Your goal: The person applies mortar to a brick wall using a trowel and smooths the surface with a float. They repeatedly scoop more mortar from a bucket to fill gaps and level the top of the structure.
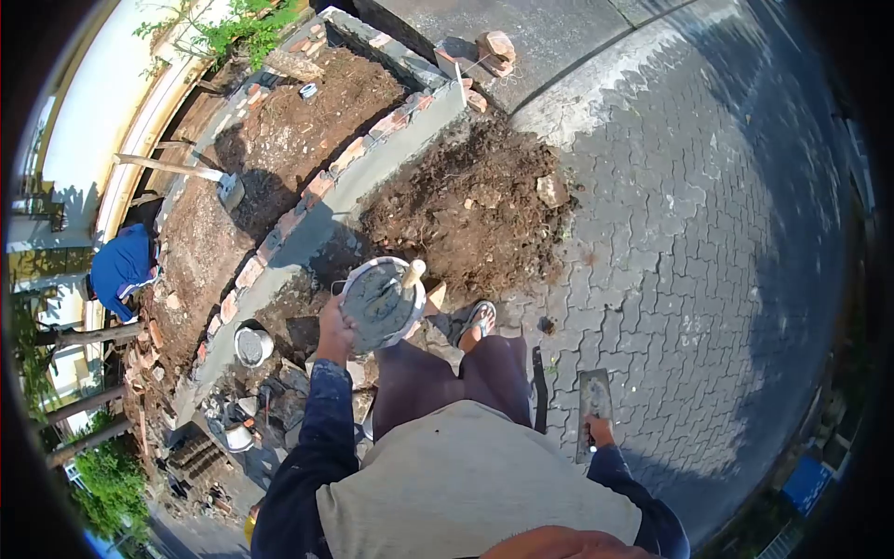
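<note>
My left hand (335,331) grips the rim of a round bucket (418,321) held in front of my legs. Wet grey mortar (374,307) fills it, and a tool with a pale wooden handle (413,272) leans out over the far rim; its blade is sunk in the mortar. Out to my right side, my right hand (599,432) is closed around a flat rectangular plastering trowel (594,396), its face smeared with mortar. Ahead on the left runs a low brick wall (321,219), its near side coated with grey plaster.
A dirt heap (475,200) lies beside the wall, with interlocking pavers (689,261) to the right. Left of me stand a white bucket (252,347) and rubble. Beyond the wall, a hoe (229,189) lies on soil and a person in blue (124,265) bends down.
</note>
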The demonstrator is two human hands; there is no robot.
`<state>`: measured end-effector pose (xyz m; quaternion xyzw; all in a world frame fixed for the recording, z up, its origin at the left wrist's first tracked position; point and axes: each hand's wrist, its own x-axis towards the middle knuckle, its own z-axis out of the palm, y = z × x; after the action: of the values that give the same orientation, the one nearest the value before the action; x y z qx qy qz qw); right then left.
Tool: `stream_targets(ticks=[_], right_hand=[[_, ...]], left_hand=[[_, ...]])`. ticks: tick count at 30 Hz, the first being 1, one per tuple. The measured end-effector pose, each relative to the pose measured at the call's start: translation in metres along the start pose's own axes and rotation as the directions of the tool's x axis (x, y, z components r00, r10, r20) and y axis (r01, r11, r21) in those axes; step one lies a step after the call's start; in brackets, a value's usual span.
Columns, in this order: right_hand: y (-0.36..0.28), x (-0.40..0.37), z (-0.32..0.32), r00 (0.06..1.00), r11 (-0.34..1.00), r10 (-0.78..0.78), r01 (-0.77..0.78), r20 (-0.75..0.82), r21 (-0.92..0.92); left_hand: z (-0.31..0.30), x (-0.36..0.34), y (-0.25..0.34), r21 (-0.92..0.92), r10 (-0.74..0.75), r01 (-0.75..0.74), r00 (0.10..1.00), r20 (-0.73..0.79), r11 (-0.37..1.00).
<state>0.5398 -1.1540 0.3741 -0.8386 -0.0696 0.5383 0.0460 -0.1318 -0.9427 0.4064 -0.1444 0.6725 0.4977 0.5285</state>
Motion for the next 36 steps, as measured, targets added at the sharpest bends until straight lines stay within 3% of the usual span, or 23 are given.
stream_targets(ticks=[2, 4, 6, 8, 12, 13, 15, 16, 17, 18, 19, 20, 21, 22, 26, 28, 29, 30, 31, 32, 33, 35, 36], right_hand=[[0.017, 0.007, -0.017, 0.994, 0.979, -0.029, 0.006, 0.109, 0.205], [0.024, 0.009, -0.023, 0.999, 0.989, -0.041, 0.04, 0.004, 0.143], [0.032, 0.021, -0.031, 0.997, 0.994, -0.058, 0.052, 0.055, 0.096], [0.035, 0.036, -0.036, 0.998, 0.998, -0.06, 0.059, 0.024, 0.035], [0.102, 0.159, -0.037, 0.907, 0.922, -0.383, 0.363, -0.175, -0.136], [0.066, 0.124, -0.053, 0.991, 0.979, -0.104, 0.118, -0.09, 0.167], [0.033, 0.095, -0.074, 0.993, 0.945, -0.079, 0.102, -0.087, 0.311], [0.021, 0.095, -0.083, 0.994, 0.891, -0.063, 0.096, -0.088, 0.444], [0.009, 0.098, -0.095, 0.994, 0.889, -0.058, 0.093, -0.091, 0.448], [0.003, 0.103, -0.108, 0.997, 0.901, -0.032, 0.059, -0.07, 0.429], [0.004, 0.111, -0.122, 0.999, 0.912, -0.003, 0.023, -0.05, 0.41], [0.043, 0.155, -0.131, 0.966, 0.963, -0.258, 0.26, -0.039, 0.073], [0.083, 0.201, -0.139, 0.859, 0.799, -0.512, 0.466, -0.024, -0.379], [0.119, 0.244, -0.148, 0.7, 0.518, -0.714, 0.521, -0.008, -0.679], [0.062, 0.248, -0.298, 0.691, 0.397, -0.709, 0.558, 0.142, -0.728], [-0.003, 0.263, -0.343, 0.645, 0.32, -0.727, 0.62, 0.234, -0.717], [-0.047, 0.258, -0.376, 0.557, 0.162, -0.76, 0.661, 0.335, -0.733], [-0.098, 0.251, -0.404, 0.547, 0.13, -0.755, 0.666, 0.362, -0.735], [-0.158, 0.246, -0.425, 0.866, 0.777, -0.501, 0.444, -0.01, -0.447], [-0.209, 0.242, -0.445, 0.989, 0.996, 0.023, -0.01, -0.145, 0.09], [-0.246, 0.25, -0.469, 0.99, 0.999, -0.005, 0.012, -0.138, 0.047], [-0.311, 0.271, -0.521, 0.919, 0.919, -0.383, 0.389, 0.089, -0.061], [-0.339, 0.284, -0.541, 0.912, 0.909, -0.397, 0.406, 0.106, -0.092]], left_hand=[[0.023, -0.025, -0.009, -0.002, -0.025, 0.025, 0.999, 0.021, 1.0], [0.05, -0.032, -0.026, 0.029, 0.018, -0.018, 1.0, 0.025, 0.999], [0.076, -0.038, -0.052, 0.013, 0.041, -0.041, 0.999, 0.016, 0.999], [0.117, -0.046, -0.075, -0.049, -0.015, 0.005, 0.979, -0.204, 0.999], [0.177, -0.041, -0.118, -0.024, 0.014, -0.021, 0.965, -0.263, 0.999], [0.184, -0.033, -0.13, -0.03, 0.006, -0.014, 0.971, -0.24, 0.999], [0.182, 0.003, -0.173, -0.032, -0.008, 0.001, 0.974, -0.225, 0.999], [0.166, 0.037, -0.196, 0.522, 0.281, -0.227, 0.959, -0.025, 0.822], [0.171, 0.056, -0.211, 0.837, 0.392, -0.437, 0.87, 0.301, 0.328], [0.189, 0.052, -0.228, 0.859, 0.421, -0.478, 0.828, 0.37, 0.186], [0.213, 0.05, -0.242, 0.797, 0.367, -0.384, 0.903, 0.221, 0.466], [0.241, 0.047, -0.256, 0.545, 0.235, -0.217, 0.971, 0.038, 0.81], [0.275, 0.039, -0.268, 0.212, 0.064, -0.041, 0.993, -0.1, 0.976], [0.309, 0.032, -0.28, 0.01, -0.047, 0.049, 0.984, -0.169, 0.999], [0.4, -0.001, -0.313, -0.197, -0.196, 0.149, 0.949, -0.245, 0.969], [0.439, -0.018, -0.32, -0.27, -0.232, 0.162, 0.939, -0.254, 0.949], [0.458, -0.025, -0.324, -0.305, -0.25, 0.167, 0.933, -0.26, 0.938], [0.475, -0.031, -0.329, -0.34, -0.261, 0.161, 0.927, -0.27, 0.926], [0.496, -0.034, -0.334, -0.369, -0.261, 0.146, 0.923, -0.284, 0.918], [0.517, -0.036, -0.339, -0.402, -0.265, 0.131, 0.917, -0.297, 0.906], [0.537, -0.038, -0.345, -0.443, -0.274, 0.118, 0.911, -0.307, 0.889], [0.576, -0.037, -0.357, -0.525, -0.246, 0.053, 0.92, -0.306, 0.849], [0.593, -0.033, -0.362, -0.556, -0.256, 0.042, 0.914, -0.313, 0.83]])
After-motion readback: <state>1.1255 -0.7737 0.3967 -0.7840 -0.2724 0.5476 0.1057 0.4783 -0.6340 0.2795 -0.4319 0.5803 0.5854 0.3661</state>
